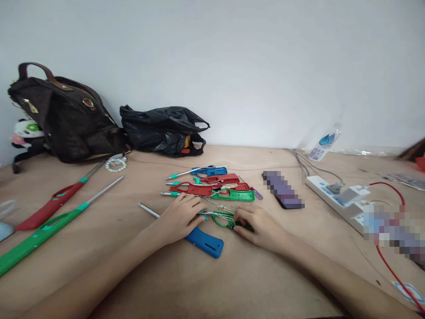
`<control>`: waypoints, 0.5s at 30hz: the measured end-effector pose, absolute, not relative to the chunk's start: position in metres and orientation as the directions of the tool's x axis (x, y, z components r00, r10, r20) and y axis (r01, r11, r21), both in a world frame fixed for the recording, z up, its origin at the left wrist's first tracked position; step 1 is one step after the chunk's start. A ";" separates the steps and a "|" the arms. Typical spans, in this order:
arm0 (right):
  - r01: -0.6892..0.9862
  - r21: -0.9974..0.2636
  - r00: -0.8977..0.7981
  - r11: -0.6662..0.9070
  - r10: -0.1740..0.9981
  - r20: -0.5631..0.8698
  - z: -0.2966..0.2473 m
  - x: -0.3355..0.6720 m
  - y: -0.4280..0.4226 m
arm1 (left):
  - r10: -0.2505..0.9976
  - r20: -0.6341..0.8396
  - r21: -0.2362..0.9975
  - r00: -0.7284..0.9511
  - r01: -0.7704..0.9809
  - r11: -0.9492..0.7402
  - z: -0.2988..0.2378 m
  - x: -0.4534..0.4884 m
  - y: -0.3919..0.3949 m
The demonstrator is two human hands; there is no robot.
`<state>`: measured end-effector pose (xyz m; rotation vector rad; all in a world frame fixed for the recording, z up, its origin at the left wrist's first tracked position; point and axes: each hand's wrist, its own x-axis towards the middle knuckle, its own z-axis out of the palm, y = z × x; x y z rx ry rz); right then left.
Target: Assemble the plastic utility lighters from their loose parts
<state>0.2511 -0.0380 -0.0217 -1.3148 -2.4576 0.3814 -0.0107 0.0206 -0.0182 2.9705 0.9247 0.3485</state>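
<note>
We are resting both hands on the table (232, 288), close together near its middle. Our left hand (179, 219) is lying palm down over a blue lighter (204, 241), fingers curled loosely across its upper part; the blue handle is sticking out toward 5 o'clock from under the hand, and its metal tube (148, 210) is pointing out toward 10 o'clock. Our right hand (260, 226) is sitting just at 3 o'clock of the left, its fingers pinching a green lighter shell (226, 219) with a wire part showing in it. The shell is lying between the two hands, touching both.

Directly at 12 o'clock of the hands, a pile of lighters (212, 184) is lying in red, green and blue, their thin tubes pointing toward 9 o'clock. Far out at 9 o'clock, a long red lighter (49, 206) and a long green lighter (40, 232) are lying side by side, slanting toward 1 o'clock. At 10 o'clock, a brown handbag (66, 119) is standing against the wall, with a bead bracelet (116, 165) just in front of it. A black plastic bag (162, 130) is slumping at 11 o'clock beside the handbag. At 2 o'clock, a white power strip (332, 197) is lying with a plug in it and a red wire (388, 261) is trailing past it. A water bottle (323, 144) is leaning behind that.
</note>
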 end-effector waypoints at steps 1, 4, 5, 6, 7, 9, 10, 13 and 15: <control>0.750 -0.382 -0.522 0.540 0.838 0.159 -0.022 0.251 -0.038 | 0.570 0.208 0.082 0.795 0.566 -0.820 -0.017 -0.010 0.020; 0.748 -0.384 -0.522 0.541 0.837 0.162 -0.022 0.251 -0.038 | 0.605 0.200 0.114 0.771 0.595 -0.796 -0.016 -0.008 0.020; 0.748 -0.384 -0.521 0.541 0.838 0.163 -0.022 0.251 -0.038 | 0.617 0.195 0.128 0.763 0.604 -0.787 -0.016 -0.008 0.020; 0.749 -0.385 -0.520 0.540 0.838 0.164 -0.022 0.251 -0.039 | 0.628 0.192 0.142 0.754 0.612 -0.778 -0.017 -0.007 0.020; 0.749 -0.385 -0.519 0.539 0.839 0.164 -0.022 0.251 -0.038 | 0.637 0.194 0.156 0.746 0.618 -0.771 -0.017 -0.007 0.019; 0.749 -0.385 -0.520 0.539 0.839 0.164 -0.022 0.251 -0.038 | 0.643 0.203 0.185 0.739 0.616 -0.766 -0.018 -0.007 0.019; 0.749 -0.383 -0.520 0.540 0.838 0.163 -0.022 0.251 -0.038 | 0.640 0.206 0.199 0.740 0.609 -0.768 -0.018 -0.007 0.019; 0.752 -0.377 -0.522 0.541 0.838 0.162 -0.023 0.251 -0.038 | 0.625 0.202 0.247 0.754 0.579 -0.777 -0.018 -0.008 0.019; 0.753 -0.371 -0.524 0.543 0.836 0.162 -0.023 0.251 -0.038 | 0.621 0.204 0.279 0.757 0.563 -0.778 -0.018 -0.009 0.019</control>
